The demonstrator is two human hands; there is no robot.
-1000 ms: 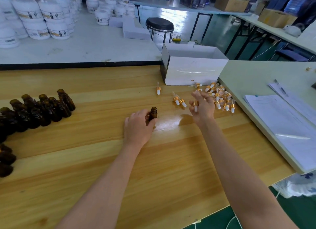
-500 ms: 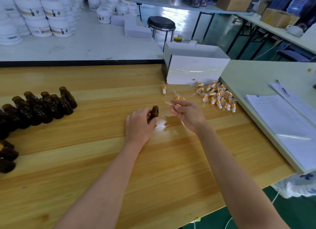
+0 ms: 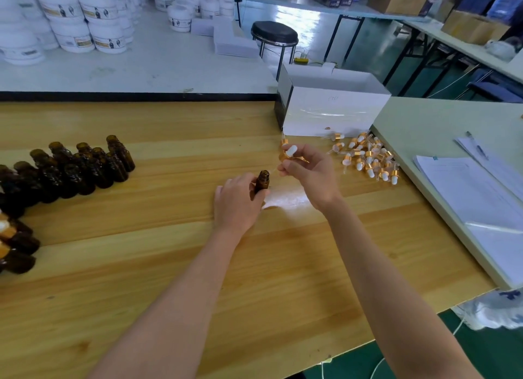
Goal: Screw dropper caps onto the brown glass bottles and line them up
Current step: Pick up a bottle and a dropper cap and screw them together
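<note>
My left hand [image 3: 236, 203] grips an open brown glass bottle [image 3: 262, 180] standing upright on the wooden table [image 3: 254, 279]. Just right of its mouth, my right hand [image 3: 308, 172] pinches a dropper cap [image 3: 288, 153] with a gold collar and white bulb, its glass tube pointing down toward the bottle. A pile of several loose dropper caps [image 3: 370, 159] lies at the right. Several uncapped brown bottles [image 3: 76, 166] stand grouped at the left, and capped bottles [image 3: 14, 243] lie at the far left edge.
A white cardboard box [image 3: 334, 110] stands behind the caps. A pale green table [image 3: 424, 124] with paper sheets [image 3: 475, 197] and a pen adjoins on the right. White tubs [image 3: 85, 25] fill the far table; a black stool [image 3: 274, 35] stands beyond.
My right hand left the cap pile with one dropper cap and carried it left to the bottle's mouth, turning the tube downward. My left hand kept holding the bottle.
</note>
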